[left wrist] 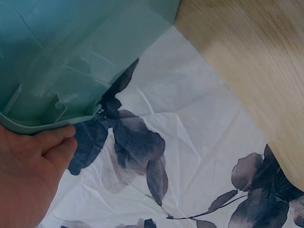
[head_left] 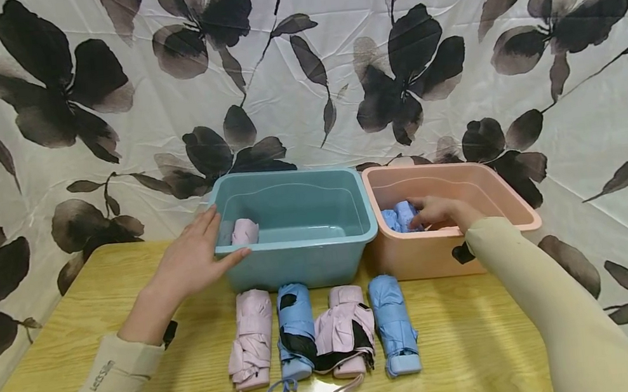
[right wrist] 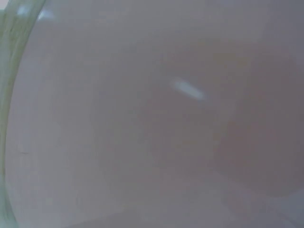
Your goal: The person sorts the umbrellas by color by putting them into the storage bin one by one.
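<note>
In the head view, the left hand (head_left: 193, 250) lies on the left end of the blue-green tub (head_left: 292, 265), its fingers fairly straight along the rim, thumb spread over the front edge; the right hand (head_left: 442, 211) reaches into the orange tub (head_left: 412, 259), its fingertips touching a blue umbrella (head_left: 406, 212) near the left end; whether they grip it I cannot tell, and its long axis is partly hidden; a pink bundle (head_left: 245, 231) sits at the left inside the blue-green tub; in front, four folded umbrellas lie side by side on the bench (head_left: 468, 346), handles toward the person; the left pink umbrella (head_left: 250, 337) slants, handle to the left; the black-patched blue umbrella (head_left: 295, 316) and the loosely wrapped pink umbrella (head_left: 341, 324) lie nearly straight; the right blue umbrella (head_left: 393, 318) slants, handle to the right.

In the left wrist view, the left hand's fingers meet the tub's rim, beside the flowered cloth (left wrist: 190, 118).

In the right wrist view, a pale, blurred surface (right wrist: 104, 118) fills most of the picture; the hand's grip cannot be told there.
</note>
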`<action>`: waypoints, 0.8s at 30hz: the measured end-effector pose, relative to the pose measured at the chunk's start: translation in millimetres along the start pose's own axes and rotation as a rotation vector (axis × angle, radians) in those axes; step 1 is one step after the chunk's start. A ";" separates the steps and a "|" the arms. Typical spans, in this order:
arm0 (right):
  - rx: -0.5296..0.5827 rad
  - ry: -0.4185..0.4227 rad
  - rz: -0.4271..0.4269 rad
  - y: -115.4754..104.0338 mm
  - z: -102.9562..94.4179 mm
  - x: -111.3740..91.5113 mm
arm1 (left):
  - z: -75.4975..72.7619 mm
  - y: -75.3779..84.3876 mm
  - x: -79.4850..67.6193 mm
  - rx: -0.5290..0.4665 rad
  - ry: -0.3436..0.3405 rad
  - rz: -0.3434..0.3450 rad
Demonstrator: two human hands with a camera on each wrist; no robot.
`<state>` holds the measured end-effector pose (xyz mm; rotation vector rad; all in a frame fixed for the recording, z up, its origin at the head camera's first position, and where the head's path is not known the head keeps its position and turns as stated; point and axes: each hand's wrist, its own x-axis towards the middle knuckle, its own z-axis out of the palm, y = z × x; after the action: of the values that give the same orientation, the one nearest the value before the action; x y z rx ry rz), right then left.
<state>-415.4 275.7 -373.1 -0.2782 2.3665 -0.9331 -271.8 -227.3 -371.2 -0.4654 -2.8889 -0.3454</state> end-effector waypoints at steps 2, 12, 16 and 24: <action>-0.005 -0.011 0.009 -0.2 -0.1 -1.3 | -0.5 1.1 -0.2 0.001 0.001 -0.001; -0.075 -0.024 0.015 -9.1 0.1 -2.0 | -3.7 1.1 -1.6 0.004 -0.009 -0.010; -0.134 0.045 -0.039 -13.7 0.3 -4.7 | -6.0 -0.1 -0.8 0.010 -0.008 -0.012; -0.356 0.256 -0.223 -15.0 5.3 -21.1 | -1.3 1.1 -0.3 0.015 -0.014 0.005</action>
<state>-395.4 269.8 -356.8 -0.6032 2.7797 -0.6692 -271.0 -226.7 -369.8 -0.4741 -2.9018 -0.3212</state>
